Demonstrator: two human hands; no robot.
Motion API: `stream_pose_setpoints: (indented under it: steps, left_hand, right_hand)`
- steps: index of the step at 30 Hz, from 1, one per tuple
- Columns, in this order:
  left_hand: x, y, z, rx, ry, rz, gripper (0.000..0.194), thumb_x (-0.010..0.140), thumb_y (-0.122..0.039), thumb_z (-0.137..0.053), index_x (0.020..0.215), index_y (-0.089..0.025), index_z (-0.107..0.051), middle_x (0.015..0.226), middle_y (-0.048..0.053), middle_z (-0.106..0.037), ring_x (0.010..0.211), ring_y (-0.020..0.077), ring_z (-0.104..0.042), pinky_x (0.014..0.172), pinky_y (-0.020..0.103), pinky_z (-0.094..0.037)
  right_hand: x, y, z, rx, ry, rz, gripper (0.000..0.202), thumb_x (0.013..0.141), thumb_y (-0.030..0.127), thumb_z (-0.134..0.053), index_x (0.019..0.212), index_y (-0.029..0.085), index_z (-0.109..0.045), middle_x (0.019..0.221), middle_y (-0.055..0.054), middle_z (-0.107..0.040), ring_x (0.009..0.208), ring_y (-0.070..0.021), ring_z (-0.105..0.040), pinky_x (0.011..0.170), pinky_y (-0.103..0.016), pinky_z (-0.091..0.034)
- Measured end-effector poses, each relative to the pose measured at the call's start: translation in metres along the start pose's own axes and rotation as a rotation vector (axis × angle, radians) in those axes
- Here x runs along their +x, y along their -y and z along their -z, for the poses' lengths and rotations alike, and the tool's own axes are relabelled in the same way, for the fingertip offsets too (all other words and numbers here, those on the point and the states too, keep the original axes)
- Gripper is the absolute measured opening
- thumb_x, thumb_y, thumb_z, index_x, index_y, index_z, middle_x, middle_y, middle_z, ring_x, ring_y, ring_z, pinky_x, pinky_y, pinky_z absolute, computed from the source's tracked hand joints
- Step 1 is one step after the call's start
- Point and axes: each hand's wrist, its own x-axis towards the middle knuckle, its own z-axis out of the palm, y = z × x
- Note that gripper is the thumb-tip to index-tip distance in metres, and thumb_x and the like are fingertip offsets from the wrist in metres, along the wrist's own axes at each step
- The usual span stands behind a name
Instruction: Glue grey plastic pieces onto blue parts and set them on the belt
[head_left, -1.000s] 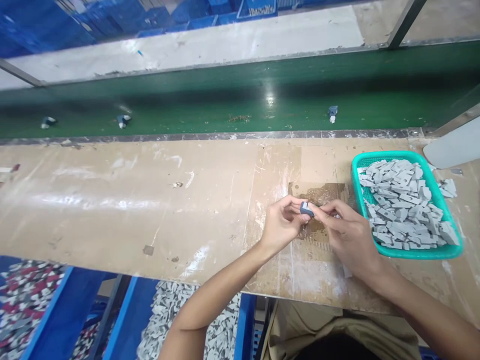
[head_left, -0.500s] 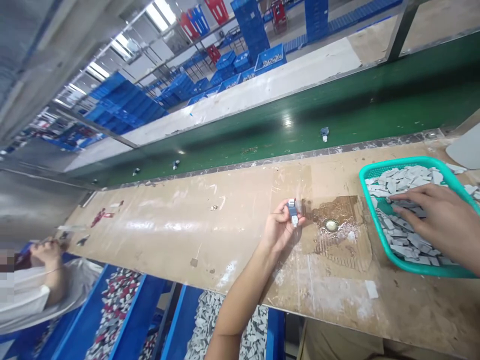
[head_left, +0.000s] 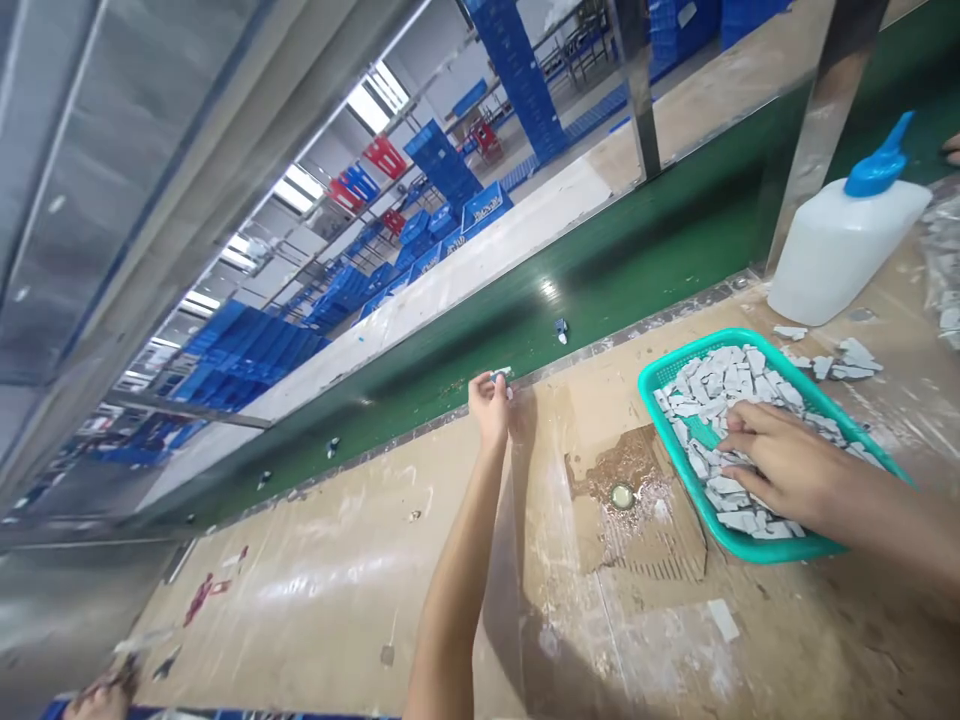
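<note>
The left hand (head_left: 489, 410) pinches a small blue-and-white part (head_left: 501, 379) by the counter's (head_left: 337, 560) far edge. Toward its four o'clock, the right hand (head_left: 787, 465) dips half-curled fingers into the teal basket (head_left: 739, 545) of pale pieces (head_left: 712, 385); their grip, I cannot tell.

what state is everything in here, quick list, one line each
left hand: grip shut on small blue-grey part
right hand: fingers curled in basket, hold unclear
teal basket: part filled, bottom showing
bottle: upright, blue nozzle on
cardboard patch: torn, stained
</note>
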Motion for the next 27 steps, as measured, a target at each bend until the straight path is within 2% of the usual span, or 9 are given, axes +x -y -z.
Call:
stream_pose_setpoints:
  steps: [3, 6, 8, 11, 16, 19, 22, 25, 27]
  left_hand:
    - [0.046, -0.009, -0.02, 0.199, -0.023, -0.051, 0.018, 0.093, -0.019, -0.065, 0.108, -0.014, -0.059, 0.091, 0.006, -0.068, 0.076, 0.0181, -0.069, 0.083, 0.031, -0.055]
    - [0.063, -0.02, -0.04, 0.38, -0.017, -0.078, 0.032, 0.091, -0.014, -0.067, 0.121, -0.006, -0.058, 0.116, 0.022, -0.067, 0.109, 0.0315, -0.067, 0.105, 0.045, -0.047]
    - [0.061, -0.026, -0.056, 0.466, 0.002, -0.121, 0.043, 0.092, -0.012, -0.065, 0.132, -0.002, -0.053, 0.139, 0.03, -0.055, 0.136, 0.0362, -0.05, 0.118, 0.049, -0.034]
    - [0.05, -0.032, -0.085, 0.524, 0.12, -0.212, 0.045, 0.098, -0.018, -0.059, 0.14, -0.003, -0.051, 0.154, 0.025, -0.042, 0.15, 0.0305, -0.032, 0.126, 0.039, -0.021]
    - [0.035, -0.033, -0.116, 0.523, 0.288, -0.181, 0.029, 0.095, -0.015, -0.06, 0.122, -0.006, -0.064, 0.137, 0.025, -0.058, 0.137, 0.036, -0.048, 0.119, 0.046, -0.033]
    - [0.033, -0.035, -0.112, 0.44, 0.262, -0.131, 0.023, 0.095, -0.007, -0.05, 0.109, -0.01, -0.067, 0.129, 0.023, -0.061, 0.13, 0.035, -0.052, 0.117, 0.05, -0.034]
    - [0.023, -0.042, -0.097, 0.259, 0.232, -0.066, 0.028, 0.097, -0.008, -0.045, 0.116, -0.015, -0.064, 0.126, 0.016, -0.061, 0.121, 0.0267, -0.057, 0.112, 0.043, -0.041]
    - [-0.004, -0.051, -0.075, 0.018, 0.306, 0.09, 0.032, 0.099, -0.009, -0.036, 0.122, -0.014, -0.058, 0.112, 0.013, -0.063, 0.092, 0.0171, -0.063, 0.085, 0.03, -0.053]
    - [-0.031, -0.056, -0.053, -0.125, 0.416, 0.199, 0.029, 0.099, -0.01, -0.035, 0.116, -0.011, -0.059, 0.103, 0.013, -0.062, 0.076, 0.0127, -0.06, 0.069, 0.022, -0.05]
  right_hand:
    - [0.001, -0.003, 0.001, 0.059, 0.051, -0.02, 0.022, 0.085, 0.023, -0.057, 0.082, 0.015, -0.078, 0.087, -0.012, -0.061, 0.082, -0.0274, -0.066, 0.073, -0.039, -0.056]
    - [0.004, -0.002, 0.006, 0.119, 0.133, -0.115, 0.019, 0.085, 0.022, -0.059, 0.082, 0.016, -0.078, 0.091, -0.011, -0.064, 0.083, -0.026, -0.068, 0.075, -0.037, -0.057]
    - [0.007, -0.001, 0.011, 0.155, 0.179, -0.185, 0.018, 0.086, 0.02, -0.06, 0.08, 0.018, -0.077, 0.093, -0.009, -0.065, 0.081, -0.0239, -0.068, 0.075, -0.036, -0.057]
    - [0.01, 0.002, 0.019, 0.177, 0.24, -0.207, 0.022, 0.089, 0.015, -0.057, 0.077, 0.02, -0.075, 0.092, -0.007, -0.065, 0.081, -0.0219, -0.068, 0.078, -0.034, -0.056]
    - [0.011, 0.004, 0.022, 0.123, 0.316, -0.207, 0.014, 0.088, 0.018, -0.067, 0.096, 0.014, -0.078, 0.102, -0.011, -0.065, 0.096, -0.0272, -0.068, 0.087, -0.038, -0.056]
    - [0.011, 0.008, 0.024, 0.1, 0.325, -0.231, 0.013, 0.091, 0.016, -0.064, 0.09, 0.014, -0.077, 0.1, -0.011, -0.064, 0.094, -0.0252, -0.067, 0.086, -0.038, -0.056]
    - [0.014, 0.013, 0.028, 0.073, 0.317, -0.212, 0.018, 0.094, 0.013, -0.058, 0.085, 0.014, -0.074, 0.098, -0.01, -0.063, 0.094, -0.0243, -0.065, 0.087, -0.038, -0.054]
    - [0.017, 0.018, 0.032, 0.067, 0.339, -0.234, 0.015, 0.095, 0.013, -0.06, 0.087, 0.013, -0.074, 0.101, -0.01, -0.064, 0.097, -0.0253, -0.065, 0.09, -0.039, -0.054]
    - [0.018, 0.021, 0.034, 0.071, 0.354, -0.264, 0.009, 0.092, 0.015, -0.068, 0.095, 0.015, -0.076, 0.104, -0.01, -0.064, 0.101, -0.0271, -0.065, 0.093, -0.041, -0.053]
